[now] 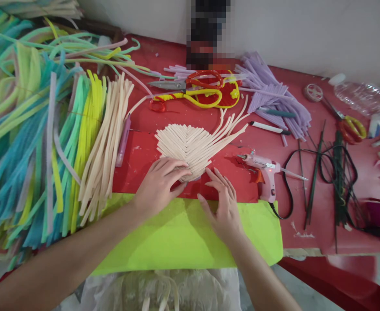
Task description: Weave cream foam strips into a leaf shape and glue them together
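Note:
A leaf-shaped piece of cream pipe cleaners, laid in a herringbone pattern, rests on a red sheet. Several loose stem ends fan out from its upper right side. My left hand has its fingers bent over the lower left edge of the piece, pinching it there, with the thumb underneath. Just right of the piece's lower tip, my right hand has its fingers spread and nothing in them. Under both wrists lies a lime-green mat.
Bundles of coloured pipe cleaners fill the left side. Scissors and purple pipe cleaners lie behind. At right are a pink glue gun, its black cord, dark green stems, more scissors and a plastic bottle.

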A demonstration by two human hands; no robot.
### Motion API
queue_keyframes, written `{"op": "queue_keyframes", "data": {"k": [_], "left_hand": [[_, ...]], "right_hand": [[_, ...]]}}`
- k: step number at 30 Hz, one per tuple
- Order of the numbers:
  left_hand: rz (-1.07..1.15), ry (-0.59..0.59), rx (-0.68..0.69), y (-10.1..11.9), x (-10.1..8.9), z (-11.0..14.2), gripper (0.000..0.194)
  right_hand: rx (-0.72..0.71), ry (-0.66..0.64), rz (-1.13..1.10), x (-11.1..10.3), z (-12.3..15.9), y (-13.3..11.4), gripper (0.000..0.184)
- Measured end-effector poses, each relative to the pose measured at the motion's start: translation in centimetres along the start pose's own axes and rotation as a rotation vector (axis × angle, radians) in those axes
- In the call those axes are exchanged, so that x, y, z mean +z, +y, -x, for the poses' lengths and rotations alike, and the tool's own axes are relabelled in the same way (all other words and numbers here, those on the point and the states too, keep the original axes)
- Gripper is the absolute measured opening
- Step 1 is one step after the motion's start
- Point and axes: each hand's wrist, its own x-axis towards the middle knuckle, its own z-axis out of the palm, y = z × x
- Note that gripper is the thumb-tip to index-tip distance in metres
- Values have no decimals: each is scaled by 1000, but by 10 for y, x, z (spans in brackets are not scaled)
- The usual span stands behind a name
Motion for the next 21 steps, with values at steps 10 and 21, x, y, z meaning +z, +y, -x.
{"op": "queue_keyframes", "data": {"k": [10,21], "left_hand": [[-1,-1,3,-1,1,0,18],[2,-12,-4,0,0,0,19]], "right_hand": [[-9,7,10,3,1,2,26],[-32,-10,28,1,1,2,26]]}}
